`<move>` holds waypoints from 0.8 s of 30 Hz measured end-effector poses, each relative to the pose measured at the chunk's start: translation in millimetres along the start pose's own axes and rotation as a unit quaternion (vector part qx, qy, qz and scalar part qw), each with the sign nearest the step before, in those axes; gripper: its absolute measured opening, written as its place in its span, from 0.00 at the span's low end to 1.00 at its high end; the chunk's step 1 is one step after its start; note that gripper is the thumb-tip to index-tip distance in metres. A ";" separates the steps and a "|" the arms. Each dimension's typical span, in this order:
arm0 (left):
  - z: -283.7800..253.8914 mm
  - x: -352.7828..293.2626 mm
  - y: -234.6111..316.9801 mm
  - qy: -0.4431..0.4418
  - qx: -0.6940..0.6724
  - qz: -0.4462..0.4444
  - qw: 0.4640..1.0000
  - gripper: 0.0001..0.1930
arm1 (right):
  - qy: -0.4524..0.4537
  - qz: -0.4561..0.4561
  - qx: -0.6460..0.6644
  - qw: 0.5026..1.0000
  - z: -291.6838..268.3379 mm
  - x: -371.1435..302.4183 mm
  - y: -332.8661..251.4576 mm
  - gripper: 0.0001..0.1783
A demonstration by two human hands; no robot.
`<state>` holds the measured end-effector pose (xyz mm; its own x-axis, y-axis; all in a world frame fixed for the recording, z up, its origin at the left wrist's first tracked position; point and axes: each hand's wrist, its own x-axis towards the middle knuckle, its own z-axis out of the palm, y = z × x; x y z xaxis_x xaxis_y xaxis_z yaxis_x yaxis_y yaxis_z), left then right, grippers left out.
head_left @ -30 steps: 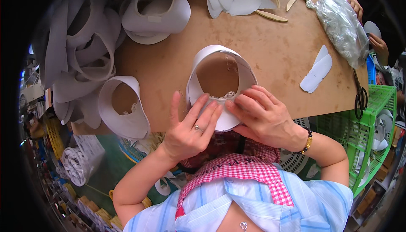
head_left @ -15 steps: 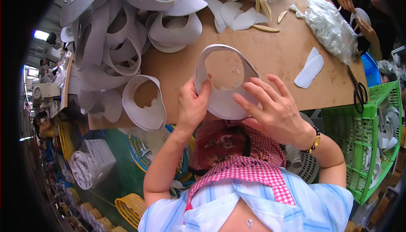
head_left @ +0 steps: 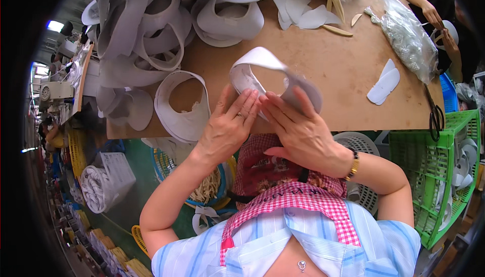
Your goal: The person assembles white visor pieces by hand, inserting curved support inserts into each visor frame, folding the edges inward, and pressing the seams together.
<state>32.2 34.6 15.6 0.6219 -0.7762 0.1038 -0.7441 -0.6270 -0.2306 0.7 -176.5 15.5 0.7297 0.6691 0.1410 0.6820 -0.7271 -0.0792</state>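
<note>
A white visor-shaped piece [head_left: 309, 93], a curved brim with a closed band, stands tilted at the table's near edge. My left hand [head_left: 228, 128] rests on its near left part, fingers stretched out side by side, a ring on one finger. Flat across its near side lies my right hand [head_left: 303, 130], fingers extended and thumb apart; a bracelet circles that wrist. The fingertips of both hands meet at the piece's near edge and cover part of it. Left of my hands, another white visor piece [head_left: 169, 120] lies on the brown table [head_left: 343, 90].
A big heap of white visors [head_left: 146, 49] fills the far left. Flat white cutouts [head_left: 298, 11] and tan strips [head_left: 336, 11] lie behind. At right are a clear plastic bag [head_left: 406, 39], scissors [head_left: 435, 118], a green crate [head_left: 429, 181] and a co-worker's hands [head_left: 444, 37].
Both hands have moved from the piece's sides to its near edge, fingers now flat and close together. The piece has tipped, its band showing more. The whole view has shifted slightly.
</note>
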 end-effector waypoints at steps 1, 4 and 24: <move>2.7 -2.3 0.0 0.017 0.011 -0.002 1.000 0.25 | 0.015 0.004 0.023 1.000 13.3 2.8 -3.2 0.50; 9.4 -2.3 -3.5 0.043 -0.037 -0.023 0.998 0.25 | -0.003 0.023 0.048 0.999 9.6 -11.7 -4.5 0.51; -6.9 11.2 63.6 0.111 -0.771 -0.365 0.510 0.23 | 0.158 0.249 0.721 0.627 17.3 -8.7 9.4 0.19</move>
<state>-9.9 -14.4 8.7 0.9549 -0.1798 -0.2363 0.2522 0.0710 0.9651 1.6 -186.5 -3.5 0.9792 0.1839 -0.0854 -0.1245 0.2128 -0.9691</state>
